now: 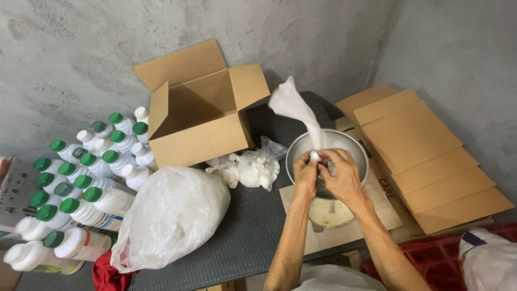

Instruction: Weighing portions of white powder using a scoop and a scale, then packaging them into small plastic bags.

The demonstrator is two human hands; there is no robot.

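We see a thin white plastic bag (295,108), soft and a bit shiny, over a round grey metal bowl (353,144) with a dull shine. The open brown cardboard box (202,140) looks matt and smooth. The white plastic bottles with green caps (89,186) look glossy. The grey wall (70,59) looks rough.

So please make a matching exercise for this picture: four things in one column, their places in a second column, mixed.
1 open brown cardboard box
2 round metal pot
3 white plastic bottles with green caps
4 stack of flat cardboard sheets

a far left
b right, by the wall
c under both hands
d back centre

Pairs: 1-d, 2-c, 3-a, 4-b
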